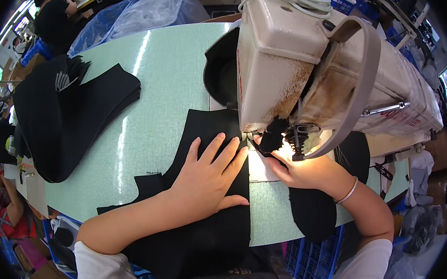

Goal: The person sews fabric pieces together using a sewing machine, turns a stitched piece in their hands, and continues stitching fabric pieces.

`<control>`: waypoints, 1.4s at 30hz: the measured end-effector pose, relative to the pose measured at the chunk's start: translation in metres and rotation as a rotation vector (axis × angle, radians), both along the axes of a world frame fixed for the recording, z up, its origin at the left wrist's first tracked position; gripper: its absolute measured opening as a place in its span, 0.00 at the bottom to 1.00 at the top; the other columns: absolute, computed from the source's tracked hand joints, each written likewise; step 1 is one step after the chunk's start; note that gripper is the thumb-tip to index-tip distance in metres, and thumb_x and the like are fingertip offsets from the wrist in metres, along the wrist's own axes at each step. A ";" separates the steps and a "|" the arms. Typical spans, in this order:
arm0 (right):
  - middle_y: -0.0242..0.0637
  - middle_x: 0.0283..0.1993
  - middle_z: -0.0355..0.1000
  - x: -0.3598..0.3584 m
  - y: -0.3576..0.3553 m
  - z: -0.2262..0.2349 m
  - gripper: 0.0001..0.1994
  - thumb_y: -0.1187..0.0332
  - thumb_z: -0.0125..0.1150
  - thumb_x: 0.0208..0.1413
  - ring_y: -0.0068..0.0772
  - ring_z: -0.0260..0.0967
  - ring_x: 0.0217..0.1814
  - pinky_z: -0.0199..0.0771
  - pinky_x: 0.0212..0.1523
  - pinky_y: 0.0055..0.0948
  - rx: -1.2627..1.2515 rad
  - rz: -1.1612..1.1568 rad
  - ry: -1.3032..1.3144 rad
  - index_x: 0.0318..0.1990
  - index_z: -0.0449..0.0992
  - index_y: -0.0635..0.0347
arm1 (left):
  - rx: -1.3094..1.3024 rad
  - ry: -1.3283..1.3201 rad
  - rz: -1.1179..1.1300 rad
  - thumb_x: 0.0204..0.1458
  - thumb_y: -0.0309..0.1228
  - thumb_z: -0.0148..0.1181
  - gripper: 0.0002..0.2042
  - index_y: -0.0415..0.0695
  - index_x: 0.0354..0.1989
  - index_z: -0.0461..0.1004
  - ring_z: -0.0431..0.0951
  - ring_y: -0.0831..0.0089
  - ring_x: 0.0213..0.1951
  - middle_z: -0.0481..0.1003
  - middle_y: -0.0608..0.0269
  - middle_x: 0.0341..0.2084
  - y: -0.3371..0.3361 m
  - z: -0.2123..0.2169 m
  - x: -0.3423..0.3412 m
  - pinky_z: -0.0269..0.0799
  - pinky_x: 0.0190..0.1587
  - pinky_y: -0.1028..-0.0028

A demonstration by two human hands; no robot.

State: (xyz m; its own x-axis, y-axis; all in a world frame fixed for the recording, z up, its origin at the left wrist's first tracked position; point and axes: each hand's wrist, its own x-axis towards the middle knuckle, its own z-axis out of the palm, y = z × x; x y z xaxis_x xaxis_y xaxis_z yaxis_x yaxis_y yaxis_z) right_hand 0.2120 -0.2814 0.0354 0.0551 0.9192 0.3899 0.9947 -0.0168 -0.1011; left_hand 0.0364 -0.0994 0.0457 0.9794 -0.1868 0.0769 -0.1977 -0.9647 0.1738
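Note:
My left hand [207, 175] lies flat on a large black fabric piece [209, 122], its fingers spread toward the needle area. The fabric reaches under the presser foot [246, 136] of a beige sewing machine [278, 49] and drapes down toward my lap. Close to the right of the foot, my right hand [305, 167] is closed on a narrow black fabric edge between thumb and fingers. Part of that hand is hidden behind the machine's head and lit by its bright lamp. Another black fabric piece [312, 212] hangs beneath my right wrist.
A stack of black cut pieces [73, 117] lies on the left of the pale green table [154, 81]. A curved black piece [221, 71] stands behind the needle area. Plastic-wrapped goods [149, 10] sit past the far edge; a blue crate [314, 257] is below. People work at left.

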 end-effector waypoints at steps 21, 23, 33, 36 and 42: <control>0.41 0.49 0.76 -0.036 -0.006 -0.006 0.22 0.71 0.63 0.51 0.43 0.73 0.48 0.72 0.52 0.38 -0.157 -0.208 0.128 0.56 0.74 0.58 | -0.074 -0.070 -0.018 0.50 0.51 0.62 0.31 0.39 0.55 0.70 0.61 0.49 0.61 0.66 0.50 0.54 0.008 0.000 0.002 0.60 0.59 0.45; 0.41 0.50 0.75 -0.036 -0.005 -0.007 0.22 0.72 0.63 0.51 0.44 0.73 0.49 0.71 0.52 0.38 -0.172 -0.216 0.144 0.56 0.74 0.59 | -0.079 -0.085 -0.021 0.50 0.51 0.62 0.30 0.40 0.55 0.70 0.61 0.49 0.62 0.66 0.50 0.53 0.010 -0.001 0.005 0.60 0.59 0.45; 0.32 0.22 0.71 -0.025 0.007 -0.014 0.06 0.68 0.63 0.49 0.32 0.67 0.16 0.64 0.19 0.32 0.142 -0.138 0.075 0.35 0.78 0.56 | -0.094 -0.076 -0.060 0.49 0.53 0.62 0.30 0.51 0.58 0.71 0.60 0.48 0.63 0.65 0.49 0.53 0.020 -0.005 0.014 0.58 0.59 0.39; 0.34 0.23 0.72 -0.027 0.006 -0.013 0.06 0.67 0.63 0.50 0.32 0.69 0.17 0.66 0.18 0.32 0.054 -0.156 0.092 0.35 0.78 0.57 | -0.089 -0.099 -0.065 0.48 0.54 0.63 0.30 0.50 0.57 0.72 0.60 0.48 0.62 0.65 0.49 0.53 0.026 -0.005 0.016 0.58 0.60 0.40; 0.34 0.22 0.71 -0.022 0.010 -0.021 0.09 0.66 0.66 0.50 0.34 0.69 0.17 0.68 0.19 0.31 0.202 -0.102 0.112 0.36 0.78 0.59 | -0.144 -0.127 -0.148 0.47 0.54 0.64 0.28 0.49 0.52 0.76 0.61 0.50 0.60 0.65 0.49 0.53 0.038 -0.009 0.028 0.56 0.61 0.45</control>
State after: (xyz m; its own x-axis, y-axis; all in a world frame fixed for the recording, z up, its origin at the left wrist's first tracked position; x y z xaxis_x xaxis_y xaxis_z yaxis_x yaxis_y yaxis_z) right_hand 0.1898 -0.2717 0.0142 0.1972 0.8107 0.5512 0.9712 -0.0851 -0.2224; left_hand 0.0645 -0.0618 0.0369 0.9230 -0.3057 0.2337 -0.3640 -0.8907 0.2723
